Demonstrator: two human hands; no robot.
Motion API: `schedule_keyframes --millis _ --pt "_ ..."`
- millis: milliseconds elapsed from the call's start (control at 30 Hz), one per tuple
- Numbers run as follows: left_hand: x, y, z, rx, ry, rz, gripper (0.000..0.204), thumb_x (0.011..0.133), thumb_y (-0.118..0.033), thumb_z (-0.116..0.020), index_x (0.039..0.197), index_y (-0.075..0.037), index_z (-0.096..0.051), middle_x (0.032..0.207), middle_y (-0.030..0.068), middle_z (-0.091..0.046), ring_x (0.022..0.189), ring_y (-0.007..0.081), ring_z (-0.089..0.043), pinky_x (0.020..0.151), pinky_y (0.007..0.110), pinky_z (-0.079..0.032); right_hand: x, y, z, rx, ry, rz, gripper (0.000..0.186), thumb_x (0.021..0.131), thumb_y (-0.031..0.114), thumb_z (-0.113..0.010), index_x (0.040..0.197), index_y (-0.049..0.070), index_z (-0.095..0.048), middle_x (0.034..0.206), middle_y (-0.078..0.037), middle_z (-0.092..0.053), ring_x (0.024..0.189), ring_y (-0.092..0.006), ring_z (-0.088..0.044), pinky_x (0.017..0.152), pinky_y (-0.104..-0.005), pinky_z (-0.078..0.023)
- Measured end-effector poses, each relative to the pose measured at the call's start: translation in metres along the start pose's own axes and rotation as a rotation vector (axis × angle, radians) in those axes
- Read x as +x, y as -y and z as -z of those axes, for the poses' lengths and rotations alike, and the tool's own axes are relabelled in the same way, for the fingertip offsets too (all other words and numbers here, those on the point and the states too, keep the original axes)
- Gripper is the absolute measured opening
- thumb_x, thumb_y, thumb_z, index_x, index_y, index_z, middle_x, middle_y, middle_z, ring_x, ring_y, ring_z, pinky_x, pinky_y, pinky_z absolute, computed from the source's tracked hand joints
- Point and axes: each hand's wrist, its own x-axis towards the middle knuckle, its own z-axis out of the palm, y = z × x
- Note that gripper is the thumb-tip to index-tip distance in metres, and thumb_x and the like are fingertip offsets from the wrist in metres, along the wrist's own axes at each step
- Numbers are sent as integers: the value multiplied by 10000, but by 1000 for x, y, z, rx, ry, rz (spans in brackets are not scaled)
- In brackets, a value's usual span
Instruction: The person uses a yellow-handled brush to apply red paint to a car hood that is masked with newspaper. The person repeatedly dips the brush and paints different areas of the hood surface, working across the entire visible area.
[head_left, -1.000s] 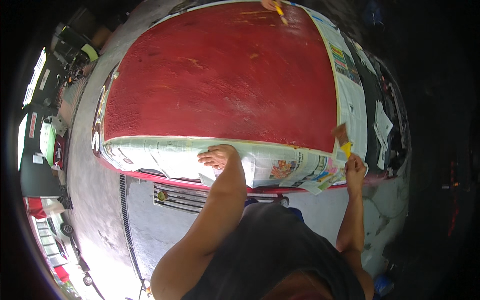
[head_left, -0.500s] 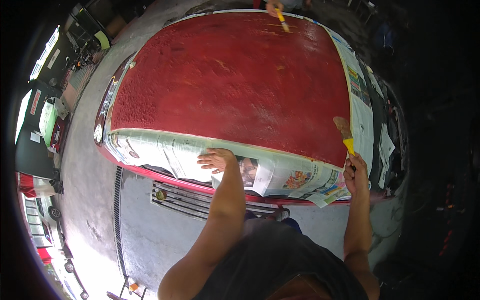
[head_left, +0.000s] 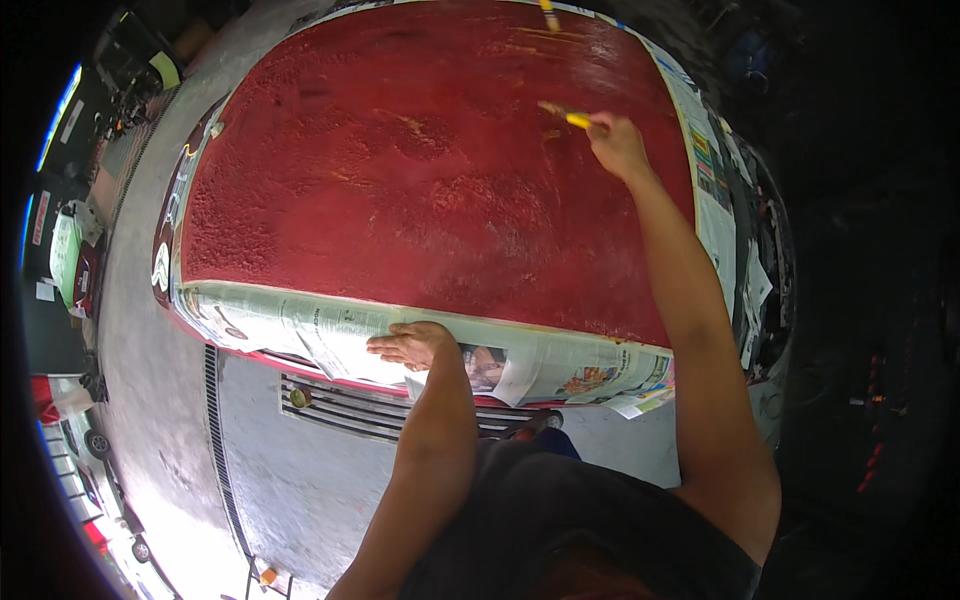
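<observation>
A large red car hood (head_left: 420, 180), its surface rough and wet-looking, fills the upper middle of the head view. Newspaper masking (head_left: 300, 325) is taped along its near edge and right side. My left hand (head_left: 412, 345) rests flat on the newspaper at the near edge, fingers spread, holding nothing. My right hand (head_left: 618, 142) reaches far over the hood and grips a yellow-handled paintbrush (head_left: 562, 114), whose bristles touch the red surface near the far right.
A grille with horizontal slats (head_left: 340, 405) lies below the masked edge. Another yellow brush tip (head_left: 548, 14) shows at the hood's far edge. A grey concrete floor (head_left: 140, 400) runs down the left, with parked vehicles (head_left: 70, 260) at the far left.
My right hand has lifted the paintbrush from the hood's near right corner and stretched it out over the hood toward the far right. My left hand stays on the newspaper.
</observation>
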Motion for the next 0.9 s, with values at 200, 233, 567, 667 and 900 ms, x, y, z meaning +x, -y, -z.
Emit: schedule_keyframes --millis 200,233,567,667,900 --pt "1 0 0 59 32 -1 667 1074 -462 -142 1628 -100 -61 1707 99 -44 1565 309 -96 1231 506 -208 26 13 -20 -309 205 -96 310 890 204 -640 1149 52 -715 1034 -222 -726 989 -375 -707 869 -442 -546" --pt "0 0 0 68 22 -12 668 1074 -463 -141 1628 -99 -60 1707 100 -45 1564 312 -97 1230 507 -211 19 13 -17 -359 279 -89 317 889 220 -646 1147 48 -712 1025 -209 -734 959 -358 -723 855 -437 -551" --pt "0 0 5 33 49 -29 673 1078 -437 -194 1623 -73 -44 1699 144 -51 1555 350 -106 1237 497 -188 61 133 -28 412 664 11 264 961 248 -644 1143 78 -732 711 19 -590 524 -34 -399 448 -232 -279" --pt "4 0 3 19 62 2 679 1079 -468 -218 1629 -123 -22 1707 94 -42 1563 321 -90 1247 501 -162 108 188 -115 169 458 332 254 926 253 -648 1084 86 -757 808 -60 -698 668 -140 -612 602 -308 -473" --pt "4 1 4 -5 59 -32 685 1081 -450 -238 1621 -71 -56 1693 155 -59 1558 331 -96 1265 442 -127 164 238 -212 -357 476 392 219 812 211 -664 941 64 -762 853 -127 -742 778 -257 -701 720 -394 -536"
